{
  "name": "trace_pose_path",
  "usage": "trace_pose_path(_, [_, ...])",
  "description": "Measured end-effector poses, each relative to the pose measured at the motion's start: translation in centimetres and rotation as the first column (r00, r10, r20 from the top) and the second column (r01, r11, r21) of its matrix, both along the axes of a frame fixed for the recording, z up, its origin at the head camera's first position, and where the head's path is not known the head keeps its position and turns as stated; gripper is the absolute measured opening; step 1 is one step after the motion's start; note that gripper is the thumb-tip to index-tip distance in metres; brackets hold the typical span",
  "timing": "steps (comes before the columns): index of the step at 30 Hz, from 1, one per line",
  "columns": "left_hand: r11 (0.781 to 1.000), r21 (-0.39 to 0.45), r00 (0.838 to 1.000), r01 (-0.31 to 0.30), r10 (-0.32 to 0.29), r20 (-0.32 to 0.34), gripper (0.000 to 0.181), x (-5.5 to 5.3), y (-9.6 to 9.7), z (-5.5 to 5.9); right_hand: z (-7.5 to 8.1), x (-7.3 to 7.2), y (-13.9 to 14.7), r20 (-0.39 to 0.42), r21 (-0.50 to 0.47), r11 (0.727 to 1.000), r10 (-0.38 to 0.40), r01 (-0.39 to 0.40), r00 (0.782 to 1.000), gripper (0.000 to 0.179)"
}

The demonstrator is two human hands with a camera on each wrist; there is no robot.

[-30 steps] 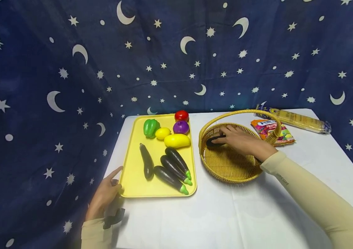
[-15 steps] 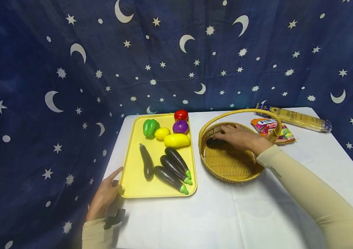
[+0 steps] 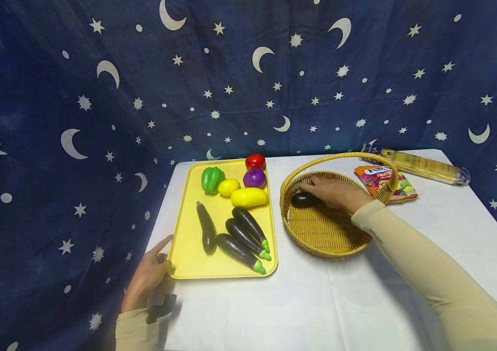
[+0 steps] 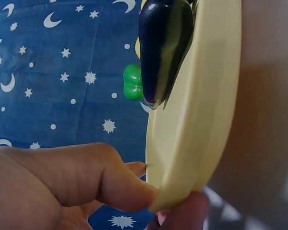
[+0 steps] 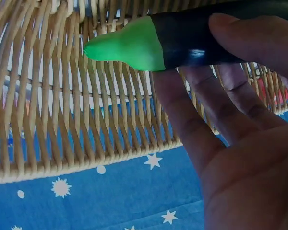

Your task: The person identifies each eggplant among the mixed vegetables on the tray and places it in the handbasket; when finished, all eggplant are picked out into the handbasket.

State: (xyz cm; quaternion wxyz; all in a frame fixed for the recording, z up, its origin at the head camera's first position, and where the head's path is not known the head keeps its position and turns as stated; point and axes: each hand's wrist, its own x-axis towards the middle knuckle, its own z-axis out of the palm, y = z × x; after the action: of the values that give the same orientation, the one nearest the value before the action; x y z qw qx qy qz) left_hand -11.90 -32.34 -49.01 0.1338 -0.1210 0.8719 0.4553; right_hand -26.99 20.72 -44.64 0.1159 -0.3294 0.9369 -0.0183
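Observation:
In the head view, my left hand (image 3: 148, 273) is at the near left corner of a yellow tray (image 3: 178, 265). The left wrist view shows the thumb (image 4: 129, 189) on one face of its rim and a finger (image 4: 189, 211) on the other, pinching it. My right hand (image 3: 335, 191) is inside a wicker basket (image 3: 323, 231), holding a dark eggplant (image 3: 303, 199) at its far wall. That eggplant's green stem end (image 5: 129, 45) points away from the fingers in the right wrist view, with the thumb across its side. Several other eggplants (image 3: 237, 252) lie on the tray.
On the tray are a green bell pepper (image 3: 212, 180), a lemon (image 3: 229, 187), a long yellow fruit (image 3: 250, 198), a purple round one (image 3: 255, 178) and a red one (image 3: 255, 161). Right of the basket's tall handle (image 3: 340, 156) lie a candy bag (image 3: 377, 180) and a noodle pack (image 3: 424, 166).
My right hand has shifted slightly within the basket, and more of the eggplant's dark end shows beside the fingers than half a second ago. The left hand and tray have stayed put.

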Motion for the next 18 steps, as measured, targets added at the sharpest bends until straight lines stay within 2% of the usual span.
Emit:
trace_pose_path(2, [1.000, 0.003, 1.000, 0.003, -0.003, -0.004, 0.085, 0.0, 0.0, 0.0, -0.1, 0.1, 0.1, 0.007, 0.001, 1.000, -0.005, 0.005, 1.000, 0.048])
trace_pose_path(3, [1.000, 0.004, 1.000, 0.002, -0.002, -0.002, 0.085, 0.0, 0.1, -0.1, -0.1, 0.2, 0.1, -0.006, 0.014, 1.000, 0.015, -0.015, 1.000, 0.055])
trace_pose_path(11, [1.000, -0.006, 1.000, -0.007, 0.007, 0.012, 0.085, 0.0, 0.0, 0.1, -1.1, 0.4, 0.1, -0.070, -0.017, 1.000, 0.020, -0.021, 0.997, 0.053])
trace_pose_path(18, [1.000, -0.009, 0.999, -0.012, 0.012, 0.031, 0.085, -0.1, -0.1, 0.1, -0.5, 1.3, 0.4, 0.014, -0.069, 0.993, -0.091, 0.092, 0.996, 0.059])
